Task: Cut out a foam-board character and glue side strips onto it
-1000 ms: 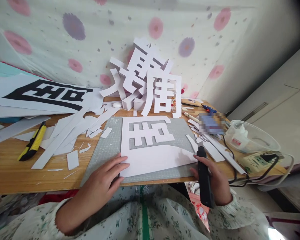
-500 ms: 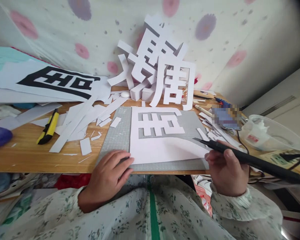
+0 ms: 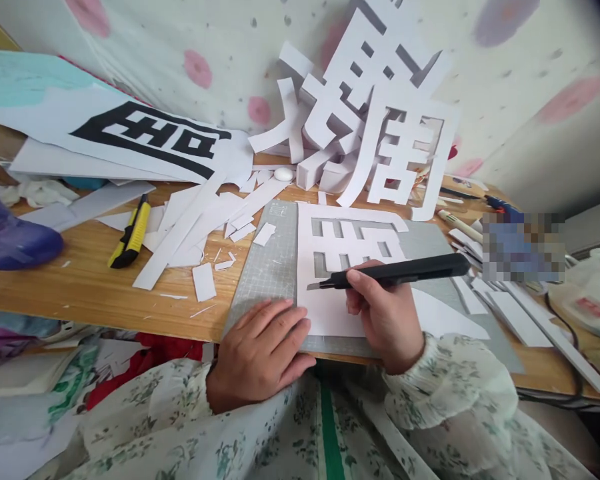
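Note:
My right hand (image 3: 387, 313) grips a black craft knife (image 3: 405, 270). Its blade points left, over the lower left part of a white foam board sheet (image 3: 330, 313); whether the tip touches is unclear. Openings cut in the sheet outline a character, and part of it is hidden behind the knife and my right hand. Under the sheet lies a grey cutting mat (image 3: 260, 267). My left hand (image 3: 265, 343) rests flat with its fingers stretched out, fingertips on the sheet's lower left edge.
White three-dimensional characters (image 3: 380, 133) stand against the wall behind the mat. A yellow utility knife (image 3: 130, 233) lies left, among white offcuts (image 3: 180, 233). Behind it is a sheet with a black printed character (image 3: 150, 137). Strips (image 3: 520, 313) and a clear plastic tub (image 3: 587, 293) are at right.
My right hand has brought the craft knife left, from the sheet's right end to its left part. The camera view has shifted; my left hand stays at the sheet's lower left edge.

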Action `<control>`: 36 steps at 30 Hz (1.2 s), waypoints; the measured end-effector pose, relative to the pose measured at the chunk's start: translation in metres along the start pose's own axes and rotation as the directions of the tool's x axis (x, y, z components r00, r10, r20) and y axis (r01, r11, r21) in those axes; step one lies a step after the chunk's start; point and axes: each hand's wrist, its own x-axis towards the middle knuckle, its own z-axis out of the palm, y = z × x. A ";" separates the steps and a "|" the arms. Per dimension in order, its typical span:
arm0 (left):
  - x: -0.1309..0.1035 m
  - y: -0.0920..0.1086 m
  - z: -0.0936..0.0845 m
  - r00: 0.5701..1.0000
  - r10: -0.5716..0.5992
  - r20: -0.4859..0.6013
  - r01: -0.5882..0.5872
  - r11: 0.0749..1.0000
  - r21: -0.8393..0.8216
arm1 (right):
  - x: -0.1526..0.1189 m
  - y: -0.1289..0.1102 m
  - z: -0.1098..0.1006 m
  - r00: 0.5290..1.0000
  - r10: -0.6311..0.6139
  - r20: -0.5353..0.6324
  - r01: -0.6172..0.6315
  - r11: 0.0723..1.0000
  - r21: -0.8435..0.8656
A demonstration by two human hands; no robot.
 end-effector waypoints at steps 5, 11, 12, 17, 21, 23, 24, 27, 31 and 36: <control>-0.004 -0.002 0.003 1.000 0.005 -0.006 -0.005 1.000 -0.009 | -0.003 0.012 0.005 0.998 0.045 0.039 -0.043 0.997 -0.059; -0.005 -0.002 0.007 0.999 0.011 -0.045 -0.011 1.000 -0.007 | -0.008 0.014 0.002 0.997 0.066 0.030 -0.061 0.986 -0.153; -0.005 -0.001 0.007 0.999 0.010 -0.053 -0.011 1.000 -0.009 | -0.009 0.013 0.002 0.997 0.070 0.030 -0.065 0.985 -0.162; -0.002 -0.001 0.007 0.999 0.004 -0.049 -0.005 1.000 -0.016 | -0.010 0.013 0.001 0.996 0.075 0.038 -0.068 0.983 -0.170; 0.000 -0.001 0.006 0.999 0.007 -0.037 -0.007 1.000 0.009 | -0.010 0.014 0.002 0.997 0.062 0.042 -0.054 0.984 -0.168; 0.001 0.000 0.007 0.999 0.009 -0.040 -0.007 1.000 0.029 | -0.010 0.013 0.003 0.998 0.051 0.038 -0.044 0.985 -0.166; 0.001 0.001 0.007 0.999 0.007 -0.047 -0.005 0.999 0.037 | -0.010 0.013 0.003 0.998 0.047 0.037 -0.040 0.985 -0.167; 0.002 0.002 0.008 0.998 0.001 -0.056 0.002 0.999 0.046 | -0.010 0.013 0.003 0.998 0.053 0.042 -0.045 0.984 -0.173; 0.002 0.002 0.008 0.999 0.003 -0.036 -0.002 0.999 0.036 | -0.009 0.013 0.002 0.998 0.045 0.036 -0.037 0.980 -0.195; 0.003 0.001 0.006 0.999 0.008 -0.040 -0.007 1.000 0.030 | -0.009 0.014 0.000 0.999 0.045 0.029 -0.037 0.972 -0.233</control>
